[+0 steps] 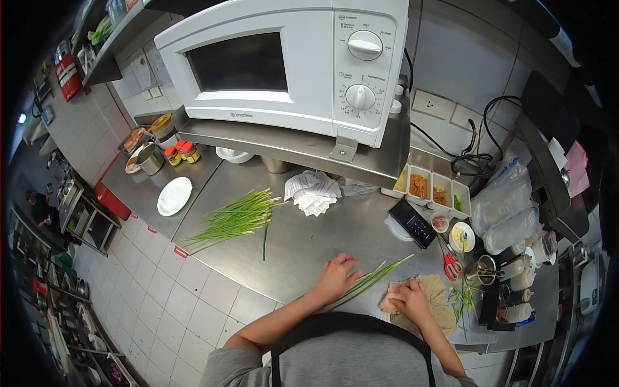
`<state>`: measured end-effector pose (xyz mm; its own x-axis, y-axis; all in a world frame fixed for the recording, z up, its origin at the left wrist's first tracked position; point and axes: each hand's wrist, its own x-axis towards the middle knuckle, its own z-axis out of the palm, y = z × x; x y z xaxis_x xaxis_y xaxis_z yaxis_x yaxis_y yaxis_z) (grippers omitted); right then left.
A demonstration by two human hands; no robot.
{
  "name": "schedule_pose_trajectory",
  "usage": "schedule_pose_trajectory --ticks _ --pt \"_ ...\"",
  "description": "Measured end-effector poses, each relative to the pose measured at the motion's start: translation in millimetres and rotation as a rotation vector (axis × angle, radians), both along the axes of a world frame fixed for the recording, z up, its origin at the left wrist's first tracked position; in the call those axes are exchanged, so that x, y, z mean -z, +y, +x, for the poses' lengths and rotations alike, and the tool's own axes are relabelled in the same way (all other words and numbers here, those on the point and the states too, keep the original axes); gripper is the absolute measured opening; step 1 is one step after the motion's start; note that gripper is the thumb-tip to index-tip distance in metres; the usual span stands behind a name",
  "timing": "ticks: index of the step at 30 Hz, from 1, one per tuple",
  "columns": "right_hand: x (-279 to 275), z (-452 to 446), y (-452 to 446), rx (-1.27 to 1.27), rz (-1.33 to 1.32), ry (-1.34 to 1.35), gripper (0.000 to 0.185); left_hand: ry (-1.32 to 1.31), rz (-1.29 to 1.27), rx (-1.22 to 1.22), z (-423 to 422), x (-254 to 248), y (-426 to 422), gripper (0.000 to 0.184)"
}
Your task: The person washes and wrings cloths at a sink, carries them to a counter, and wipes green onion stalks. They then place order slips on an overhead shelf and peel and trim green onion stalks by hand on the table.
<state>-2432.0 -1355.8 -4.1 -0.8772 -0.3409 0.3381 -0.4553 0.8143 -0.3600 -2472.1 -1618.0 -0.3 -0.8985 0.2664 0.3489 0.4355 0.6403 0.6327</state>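
A few long green stalks [371, 279] lie on the steel counter [293, 248] close to my body. My left hand [338, 277] is beside and partly over their left part, fingers spread and slightly curled. My right hand [410, 299] rests on a folded brown cloth [437, 302], its fingers bent over a lighter piece of cloth [389, 298]. A large bunch of green stalks [235, 219] is spread on the counter to the left. Short green trimmings [462, 299] lie right of the cloth.
A white microwave [303, 64] stands on a raised shelf at the back. Red scissors [451, 266], a dark phone-like device [412, 222], a metal cup [481, 271] and bottles are on the right. A white plate [175, 196] sits left; crumpled paper [313, 191] lies behind.
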Motion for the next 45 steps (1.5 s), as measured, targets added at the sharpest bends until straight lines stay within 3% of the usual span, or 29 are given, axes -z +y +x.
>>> schedule_pose_trajectory --ticks 1,4,7,10,13,14,17,20,23,26,27,30,31,34,38,41,45 --pt "9.0 3.7 8.1 -0.062 -0.038 -0.071 0.017 -0.04 0.029 0.003 -4.1 -9.7 -2.0 0.03" --pt "-33.6 1.8 7.6 0.081 -0.485 -0.384 0.008 -0.414 0.135 0.261 -2.8 -54.6 2.2 0.033" --pt "-84.2 -0.1 -11.1 -0.11 -0.93 -0.388 0.016 -0.333 0.437 0.52 20.7 -83.2 23.1 0.031" --pt "-141.5 -1.5 -52.6 -0.343 -1.126 -0.274 0.028 -0.4 0.86 0.475 16.2 -76.2 27.2 0.027" --pt "-158.4 -14.1 -56.3 -0.419 -1.088 -0.151 0.038 0.013 1.105 0.055 -4.7 -150.0 -8.4 0.018" --pt "-159.5 -16.3 -54.2 -0.419 -1.057 -0.116 0.041 0.172 1.046 -0.012 -16.5 -168.8 -22.2 0.018" --pt "-143.8 -18.7 -58.1 -0.439 -1.087 -0.358 0.036 0.642 0.783 -0.177 -54.9 -213.0 -43.7 0.022" --pt "-130.3 -12.4 -68.9 -0.465 -1.045 -0.544 0.032 0.946 0.377 -0.326 -95.4 -216.6 -37.7 0.021" --pt "-118.5 -6.8 -75.9 -0.486 -1.063 -0.684 0.028 0.872 0.101 -0.491 -97.2 -211.6 -32.9 0.015" --pt "-105.0 -5.2 -68.3 -0.483 -1.032 -0.761 0.027 0.523 0.051 -0.431 -89.8 -221.9 -34.6 0.01" --pt "-104.3 -4.9 -65.0 -0.455 -1.01 -0.768 0.025 0.474 -0.017 -0.377 -81.9 -224.8 -37.5 0.015" --pt "-93.5 -8.5 -54.2 -0.414 -1.012 -0.797 0.023 0.633 -0.191 -0.34 -53.1 -218.4 -32.7 0.026" --pt "-92.0 -11.6 -53.3 -0.405 -1.018 -0.809 0.023 0.554 -0.223 -0.293 -48.9 -211.3 -33.7 0.034" --pt "-91.5 -11.1 -53.0 -0.391 -1.01 -0.859 0.022 0.528 -0.4 -0.372 -61.6 -215.6 -54.4 0.034" --pt "-94.6 -10.5 -51.4 -0.422 -0.986 -0.905 0.023 0.556 -0.472 -0.521 -76.3 -224.0 -96.8 0.033" --pt "-83.0 -4.7 -42.9 -0.387 -1.038 -0.938 0.023 0.647 -0.214 -0.562 -90.2 -209.9 -94.2 0.031" --pt "-81.0 -1.3 -44.5 -0.363 -1.015 -1.0 0.022 0.593 0.104 -0.347 -74.9 -194.0 -53.7 0.038"
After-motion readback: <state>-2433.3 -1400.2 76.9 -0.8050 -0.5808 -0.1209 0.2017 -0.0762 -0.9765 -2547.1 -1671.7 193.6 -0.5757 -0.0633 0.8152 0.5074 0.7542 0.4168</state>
